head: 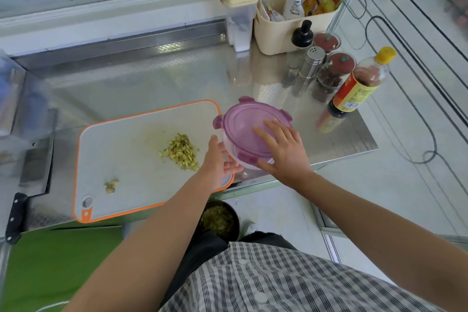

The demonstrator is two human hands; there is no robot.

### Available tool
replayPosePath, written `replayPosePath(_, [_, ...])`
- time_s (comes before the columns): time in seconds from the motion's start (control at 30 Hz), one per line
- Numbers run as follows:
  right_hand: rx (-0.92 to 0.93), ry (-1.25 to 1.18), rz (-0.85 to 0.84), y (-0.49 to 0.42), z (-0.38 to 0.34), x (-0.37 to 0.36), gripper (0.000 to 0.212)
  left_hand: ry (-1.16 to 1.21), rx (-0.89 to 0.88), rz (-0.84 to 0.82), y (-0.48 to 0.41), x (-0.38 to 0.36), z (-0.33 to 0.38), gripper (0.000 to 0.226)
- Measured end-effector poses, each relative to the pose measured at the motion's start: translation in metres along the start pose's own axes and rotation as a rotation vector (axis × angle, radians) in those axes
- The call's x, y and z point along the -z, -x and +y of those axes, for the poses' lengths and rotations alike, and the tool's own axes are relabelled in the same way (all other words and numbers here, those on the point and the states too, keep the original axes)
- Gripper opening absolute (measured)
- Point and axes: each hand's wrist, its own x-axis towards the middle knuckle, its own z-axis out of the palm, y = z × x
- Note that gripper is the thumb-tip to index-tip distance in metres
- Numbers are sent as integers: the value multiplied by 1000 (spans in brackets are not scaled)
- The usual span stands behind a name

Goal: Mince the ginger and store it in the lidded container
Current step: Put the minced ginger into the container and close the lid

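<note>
A round clear container with a purple clip lid (243, 126) is tilted above the right edge of the white, orange-rimmed cutting board (121, 149). My left hand (219, 162) cups the container's underside from the left. My right hand (283, 149) lies on the lid with fingers spread and thumb at the front clip. A small heap of chopped ginger (182, 152) lies on the board just left of my left hand. A ginger scrap (111, 186) sits near the board's front left corner.
A cleaver (33, 175) lies left of the board with its black handle toward me. Spice jars (329, 76), a shaker (312, 61), a sauce bottle (354, 88) and a cream caddy (291, 23) stand at the back right. A dark bin of scraps (220, 220) sits below the counter edge.
</note>
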Motion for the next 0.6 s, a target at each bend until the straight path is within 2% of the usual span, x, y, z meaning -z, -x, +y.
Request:
replayPosePath(0.07, [-70, -168, 55, -10, -1, 12, 58, -196, -25, 23, 0, -3, -5, 32])
replayPosePath(0.13, [-204, -371, 135, -20, 1, 27, 49, -408, -99, 84, -4, -4, -12, 31])
replayPosePath(0.17, [-297, -461, 198, -24, 5, 35, 46, -439, -130, 113, -6, -4, -14, 32])
replayPosePath(0.23, [-572, -621, 336, -29, 15, 50, 47, -421, -161, 144, -4, -5, -14, 33])
replayPosePath(0.33, [-1034, -832, 424, -24, 35, 58, 50, -432, -204, 198, -7, -2, -13, 32])
replayPosePath(0.4, [-1226, -872, 357, -9, 55, 47, 49, -386, -210, 210, -9, 0, -13, 27])
replayPosePath(0.47, [-1349, -968, 268, 6, 69, 32, 37, -345, -208, 203, -8, 1, -11, 29])
replayPosePath(0.6, [-1478, -1206, 148, 26, 80, 16, 20, -304, -200, 212, -6, 2, -11, 37])
